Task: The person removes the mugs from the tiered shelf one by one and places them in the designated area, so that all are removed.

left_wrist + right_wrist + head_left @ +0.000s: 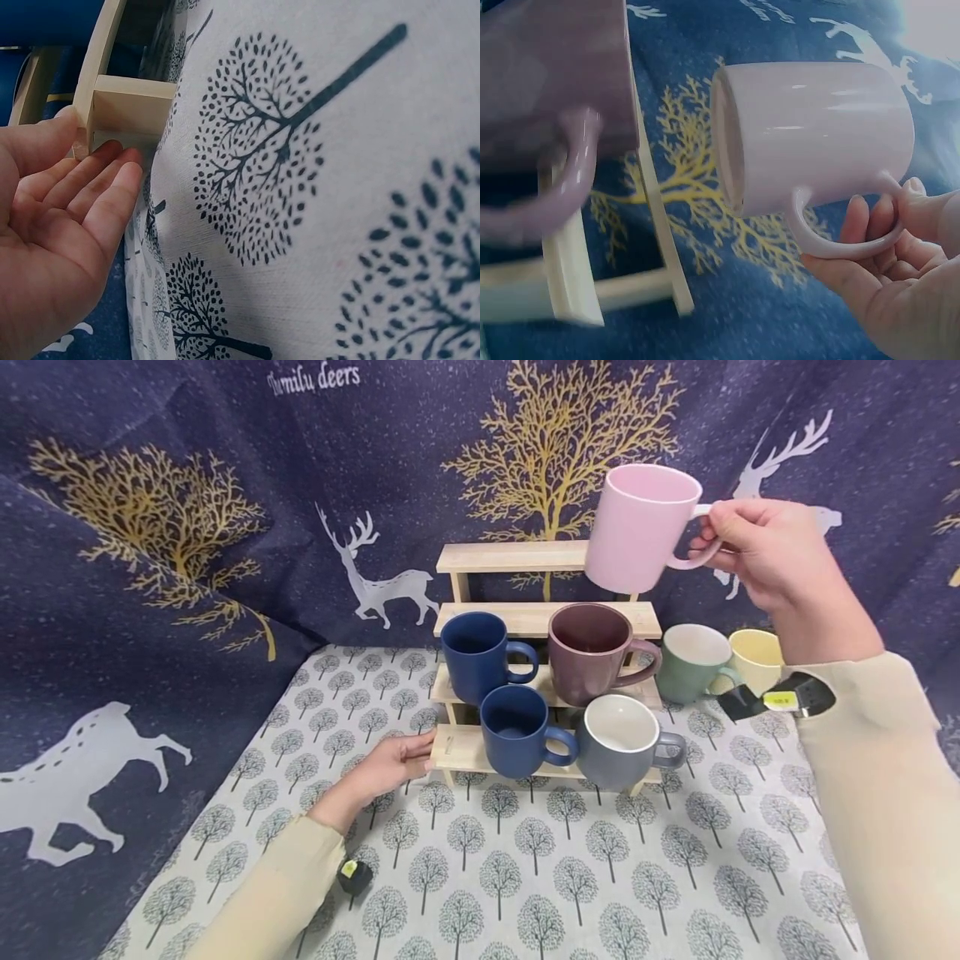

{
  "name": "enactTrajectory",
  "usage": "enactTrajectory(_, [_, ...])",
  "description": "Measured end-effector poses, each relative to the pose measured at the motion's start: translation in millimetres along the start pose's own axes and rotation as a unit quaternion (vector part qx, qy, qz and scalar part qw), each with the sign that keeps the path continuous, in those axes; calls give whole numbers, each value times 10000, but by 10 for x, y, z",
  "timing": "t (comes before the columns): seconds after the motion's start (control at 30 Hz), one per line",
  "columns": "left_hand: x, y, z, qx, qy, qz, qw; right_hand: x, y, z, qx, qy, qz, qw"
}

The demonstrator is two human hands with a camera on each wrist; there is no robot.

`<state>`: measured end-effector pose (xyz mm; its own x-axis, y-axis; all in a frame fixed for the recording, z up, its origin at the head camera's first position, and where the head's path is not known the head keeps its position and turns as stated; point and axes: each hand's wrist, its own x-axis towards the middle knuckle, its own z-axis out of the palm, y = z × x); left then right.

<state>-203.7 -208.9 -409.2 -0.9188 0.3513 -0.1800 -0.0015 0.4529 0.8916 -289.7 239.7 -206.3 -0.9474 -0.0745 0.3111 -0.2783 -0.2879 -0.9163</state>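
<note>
pinched between the thumb and fingers of the right hand (772, 547), the handle (684, 562) of a pink mug (637, 531) fills that narrow grip. the pink mug itself is held up in the air, just left of the gripping fingers, its mouth facing up, in front of the top tier of a wooden rack (517, 557).

well below and to the left of this grip, the left hand (386, 767) holds the left end of the rack's lowest tier, thumb on one side of the board and fingers under it. just right of that hold, on the same tier, sits a blue mug (513, 735), then a gray mug (618, 756) farther along. one tier up from the left hand's hold are a second blue mug (474, 664) and a maroon mug (588, 660), which is below the pink mug.

underneath the right hand, past the rack's right side, a green mug (686, 672) and a yellow mug (753, 664) stand close together on the tree-print tablecloth (558, 872). behind both grips hangs a dark blue backdrop (397, 443) with deer and golden trees.
</note>
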Motion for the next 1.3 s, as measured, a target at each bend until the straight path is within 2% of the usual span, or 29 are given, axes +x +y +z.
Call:
enactTrajectory(0.1, [2, -5, 3, -8, -30, 52, 10000, -77, -17, -126, -14, 23, -119, 9999])
enactTrajectory(0.3, [-9, -2, 16, -23, -41, -6, 10000, -254, -44, -365, 425, -19, -384, 9984])
enactTrajectory(0.5, [-3, -3, 8, -14, -31, -44, 10000, -457, -39, -522, 33, 607, -499, 9969])
enactTrajectory(0.6, [2, -4, 8, -43, -22, -73, 10000, -561, 8, -599, 170, 729, -732, 9945])
enactTrajectory(0.7, [6, -6, 5, -49, -27, -69, 10000, -638, 78, -704, 735, 471, -1010, 9911])
enactTrajectory(0.83, [8, -14, 5, -110, -65, -65, 9999, -699, 160, -873, 1320, 89, -1085, 9853])
enactTrajectory(1.0, [8, -14, 3, -41, -37, -41, 10000, -757, 235, -1022, 1370, 14, -1271, 9824])
enactTrajectory(1.07, [10, -8, 1, -12, -41, -42, 10000, -793, 257, -1060, 1216, 18, -1392, 9828])
enactTrajectory(1.3, [-12, 8, -2, 73, -8, -63, 10000, -934, 343, -1189, 1192, -145, -1505, 9813])
